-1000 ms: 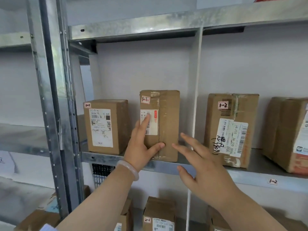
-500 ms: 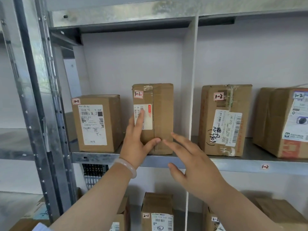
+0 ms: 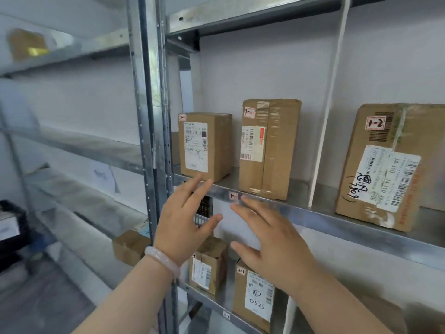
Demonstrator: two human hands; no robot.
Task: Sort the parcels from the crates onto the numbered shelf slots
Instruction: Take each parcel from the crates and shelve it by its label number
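Two cardboard parcels stand upright in the shelf slot tagged 1-1 (image 3: pixel 233 196): a tall taped parcel (image 3: pixel 269 148) and a shorter parcel (image 3: pixel 204 145) to its left. Both carry white labels and a small red-edged 1-1 sticker. My left hand (image 3: pixel 185 225), with a pale bangle on the wrist, hovers below the shelf edge with fingers spread and holds nothing. My right hand (image 3: pixel 269 242) is beside it, also spread and empty, in front of the shelf edge. Neither hand touches a parcel.
A white divider (image 3: pixel 325 131) separates the slot from the one on the right, where a large parcel marked 1-2 (image 3: pixel 382 165) stands. Two parcels (image 3: pixel 252 295) (image 3: pixel 208 268) stand on the shelf below. A steel upright (image 3: pixel 151 116) rises left of my hands. A dark crate (image 3: pixel 12 227) is far left.
My left hand has come off the tall parcel and dropped below the shelf edge. My right hand has lowered too. The view has swung left.
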